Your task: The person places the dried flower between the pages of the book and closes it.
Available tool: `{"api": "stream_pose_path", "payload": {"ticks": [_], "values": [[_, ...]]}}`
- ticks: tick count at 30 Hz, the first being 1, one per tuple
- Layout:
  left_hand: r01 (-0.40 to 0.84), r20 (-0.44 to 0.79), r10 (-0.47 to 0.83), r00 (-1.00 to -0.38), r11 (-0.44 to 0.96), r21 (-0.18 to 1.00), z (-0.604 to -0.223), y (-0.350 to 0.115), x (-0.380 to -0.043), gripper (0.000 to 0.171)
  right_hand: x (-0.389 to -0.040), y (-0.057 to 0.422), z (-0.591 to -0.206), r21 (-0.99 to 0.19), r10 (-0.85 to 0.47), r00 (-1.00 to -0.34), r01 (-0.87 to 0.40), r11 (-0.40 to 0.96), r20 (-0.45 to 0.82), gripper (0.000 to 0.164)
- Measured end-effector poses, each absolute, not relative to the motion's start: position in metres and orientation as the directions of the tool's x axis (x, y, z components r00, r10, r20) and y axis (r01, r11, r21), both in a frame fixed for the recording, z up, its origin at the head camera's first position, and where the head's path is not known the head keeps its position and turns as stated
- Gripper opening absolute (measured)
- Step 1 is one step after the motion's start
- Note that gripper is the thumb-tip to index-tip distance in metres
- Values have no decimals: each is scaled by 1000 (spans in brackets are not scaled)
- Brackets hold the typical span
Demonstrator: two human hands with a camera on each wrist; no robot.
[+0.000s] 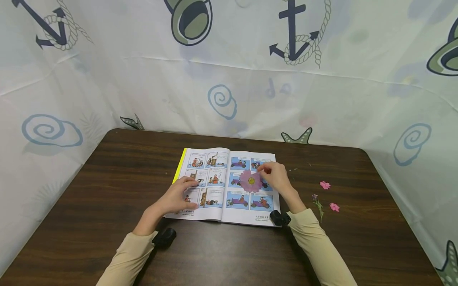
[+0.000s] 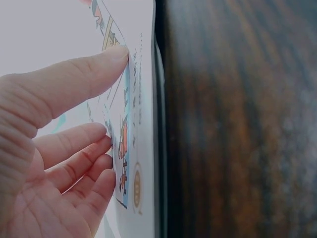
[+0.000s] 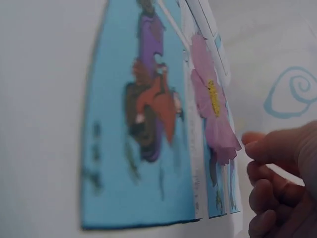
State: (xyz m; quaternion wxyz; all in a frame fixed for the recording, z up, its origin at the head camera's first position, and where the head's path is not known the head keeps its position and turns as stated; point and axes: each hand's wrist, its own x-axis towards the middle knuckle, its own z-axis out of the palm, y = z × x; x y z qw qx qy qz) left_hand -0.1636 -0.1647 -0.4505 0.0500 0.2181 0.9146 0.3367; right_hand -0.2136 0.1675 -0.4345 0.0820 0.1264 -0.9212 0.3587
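Note:
An open comic book [image 1: 223, 216] lies on the table, with a large pink flower [image 1: 247, 184] with a yellow centre on its right page. My right hand [image 1: 277, 176] is at the flower's upper right edge, thumb and forefinger pinched together at a petal. In the right wrist view the flower [image 3: 218, 131] lies nearly flat along the page, its edge meeting the fingertips. My left hand [image 1: 177, 194] rests on the left page, thumb spread away from the other fingers. In the left wrist view the thumb [image 2: 94, 74] reaches toward the printed panels near the page's bottom margin.
Right of the book lie two small pink flowers [image 1: 325, 185] [image 1: 334, 207] and a thin green sprig [image 1: 319, 206] with a purple tip. The dark wooden table [image 1: 125, 171] ends at a patterned white curtain [image 1: 161, 91] behind and at the sides.

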Motion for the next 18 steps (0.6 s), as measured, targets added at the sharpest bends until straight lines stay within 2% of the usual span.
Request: {"api": "stream_pose_path", "payload": {"ticks": [12,18], "values": [[359,51,431,-901,674,645,-451,-165,-164,65,-207,167,-431,-627,-198,-973,-228,745,119,15],[402,94,448,-889,665,630,-449,-166,-163,64,-205,173,-429,-646,-206,-966,-258,719,157,17]]}}
